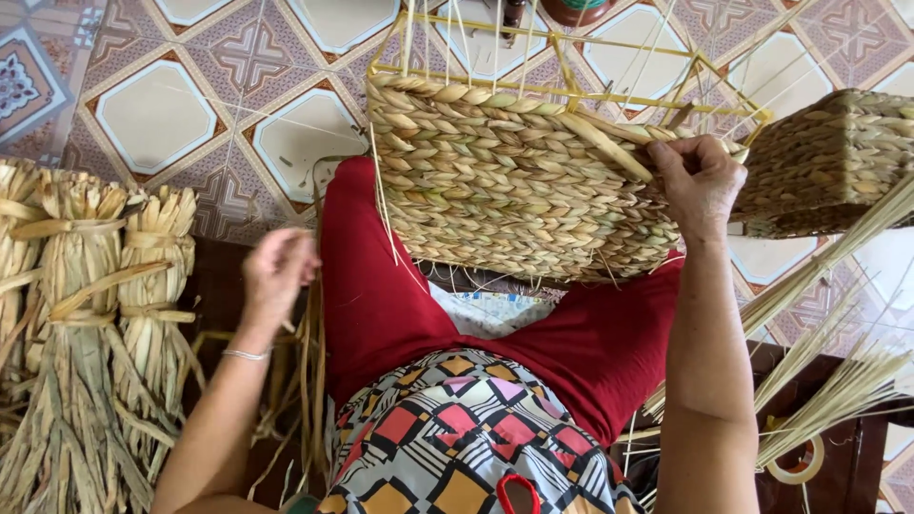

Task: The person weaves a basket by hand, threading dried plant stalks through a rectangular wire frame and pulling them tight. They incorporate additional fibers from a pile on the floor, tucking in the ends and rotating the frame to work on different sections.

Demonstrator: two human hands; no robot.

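From the head view, a half-woven basket (514, 181) of braided straw rests on the person's lap, over the red trousers (381, 295); its yellow wire frame (571, 90) stands bare above the finished rows, with thin upright strands rising through it. The right hand (700, 181) lies on the basket's upper right corner, its fingers closed round the end of the braided strand (609, 143) and pressing it against the frame; the thumb sits on top of the weave. The left hand (276, 276) is down beside the left thigh, loosely curled among long loose straw strips (309, 381); it is blurred, so whether it pinches a strip or only brushes them I cannot tell. A thin bracelet (246, 355) circles that wrist.

To the left lie tied bundles of dried leaf (105, 314); to the right a second woven basket (828, 157) sits on the tiled floor (152, 114), with pale stalks (838, 381) fanned out below it and a roll of tape (798, 464) near the lower edge.

The step in hand looks like weaving another row up the frame; the next move would seemingly call for a fresh strip fed to the corner while the right hand keeps the braid end tight.
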